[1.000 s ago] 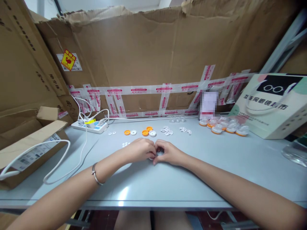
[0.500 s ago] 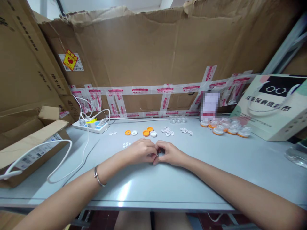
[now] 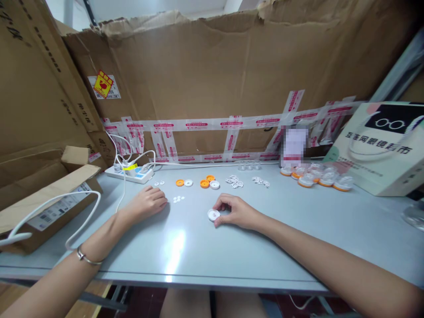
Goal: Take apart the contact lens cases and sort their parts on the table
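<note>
From where I'm standing, the person's right hand [image 3: 235, 213] is pinching a shallow, round white plastic cup [image 3: 213, 215] by its near side, thumb and fingers closing on the rim, low over the middle of the smooth grey table [image 3: 258, 260]. The left hand [image 3: 145, 204] is hovering or resting well apart from it, fingers curling downward; I cannot tell whether they are gripping anything. Just beside those fingers, a cluster of tiny, flat white discs [image 3: 179, 200] is lying on the table. Beyond the cup, round orange plastic cups [image 3: 204, 184] are sitting beside another white one, and lacy white plastic cut-outs [image 3: 234, 181] are lying in a loose pile to their right.
</note>
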### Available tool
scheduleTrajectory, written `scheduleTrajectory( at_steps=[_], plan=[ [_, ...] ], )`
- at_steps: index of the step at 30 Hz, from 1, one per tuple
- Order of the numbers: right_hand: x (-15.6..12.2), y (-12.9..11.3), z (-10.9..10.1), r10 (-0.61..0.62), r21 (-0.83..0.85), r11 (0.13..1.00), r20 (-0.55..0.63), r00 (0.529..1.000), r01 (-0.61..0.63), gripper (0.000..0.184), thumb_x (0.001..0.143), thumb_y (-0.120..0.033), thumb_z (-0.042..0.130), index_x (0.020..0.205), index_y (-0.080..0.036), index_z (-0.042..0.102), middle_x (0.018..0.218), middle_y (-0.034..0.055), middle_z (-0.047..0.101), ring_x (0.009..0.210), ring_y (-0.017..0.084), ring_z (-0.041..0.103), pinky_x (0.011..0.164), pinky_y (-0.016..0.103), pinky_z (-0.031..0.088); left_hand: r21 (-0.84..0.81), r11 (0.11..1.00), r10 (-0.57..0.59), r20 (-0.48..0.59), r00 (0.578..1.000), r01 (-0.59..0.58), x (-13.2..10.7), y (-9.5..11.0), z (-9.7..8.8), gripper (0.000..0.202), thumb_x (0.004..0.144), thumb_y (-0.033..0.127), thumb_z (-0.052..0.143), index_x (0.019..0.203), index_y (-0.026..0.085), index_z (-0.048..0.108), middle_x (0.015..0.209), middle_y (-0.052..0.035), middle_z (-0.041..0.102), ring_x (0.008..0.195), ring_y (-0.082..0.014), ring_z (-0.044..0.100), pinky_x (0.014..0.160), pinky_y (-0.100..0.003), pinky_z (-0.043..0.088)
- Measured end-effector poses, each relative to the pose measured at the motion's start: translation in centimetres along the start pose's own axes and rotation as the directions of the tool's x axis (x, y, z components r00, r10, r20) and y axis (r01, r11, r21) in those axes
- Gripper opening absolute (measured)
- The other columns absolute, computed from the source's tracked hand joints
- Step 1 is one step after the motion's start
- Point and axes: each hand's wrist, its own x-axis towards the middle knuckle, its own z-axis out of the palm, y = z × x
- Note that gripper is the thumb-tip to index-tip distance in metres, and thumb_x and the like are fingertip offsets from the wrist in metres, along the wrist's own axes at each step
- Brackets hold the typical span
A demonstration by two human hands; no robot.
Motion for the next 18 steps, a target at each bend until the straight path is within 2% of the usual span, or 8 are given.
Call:
scheduleTrajectory(
  at_steps=[4, 9, 14, 18],
  plan=[
    [0.0, -0.1, 0.0, -0.006, -0.026, 1.0, 0.004, 1.0, 0.006, 0.033, 0.054, -0.036, 0.078, 0.075, -0.017, 0.062, 0.079, 0.0007, 0.055, 0.073, 0.013, 0.049, 0.067, 0.025, 0.04, -0.044, 0.999, -0.022, 0.0, 1.0, 0.022, 0.3, 0.2, 0.4, 0.027, 0.09, 0.02, 0.039, 0.082, 0.017, 0.064, 0.078, -0.0036, 0.064, 0.074, -0.0135, 0.055, 0.069, -0.027, 0.036],
    [0.0, -0.1, 0.0, -0.02, -0.039, 0.999, 0.008, 1.0, 0.02, 0.033, 0.055, -0.038, 0.077, 0.076, -0.017, 0.062, 0.079, 0.0009, 0.055, 0.074, 0.014, 0.049, 0.068, 0.026, 0.04, -0.188, 0.977, -0.104, 0.01, 0.995, 0.104, 0.8, 0.4, 0.8, 0.026, 0.091, 0.023, 0.039, 0.09, 0.017, 0.064, 0.084, -0.0053, 0.066, 0.078, -0.0141, 0.058, 0.073, -0.026, 0.042],
    [0.0, -0.1, -0.1, -0.023, -0.046, 0.999, 0.019, 1.0, 0.024, 0.033, 0.056, -0.039, 0.076, 0.076, -0.018, 0.062, 0.08, 0.0012, 0.055, 0.074, 0.014, 0.049, 0.068, 0.026, 0.041, -0.406, 0.884, -0.247, 0.018, 0.969, 0.233, 1.4, 0.8, 0.5, 0.024, 0.089, 0.029, 0.044, 0.097, 0.016, 0.062, 0.09, -0.0072, 0.064, 0.084, -0.0155, 0.059, 0.077, -0.027, 0.046],
    [0.0, -0.1, -0.1, -0.02, -0.045, 0.999, 0.019, 1.0, 0.021, 0.034, 0.055, -0.038, 0.077, 0.076, -0.017, 0.061, 0.08, 0.0012, 0.055, 0.074, 0.014, 0.049, 0.068, 0.026, 0.04, -0.554, 0.801, -0.262, 0.02, 0.965, 0.229, 2.4, 1.4, 0.4, 0.025, 0.089, 0.028, 0.044, 0.105, 0.017, 0.059, 0.1, -0.0082, 0.062, 0.094, -0.0164, 0.057, 0.084, -0.03, 0.045]
  ],
)
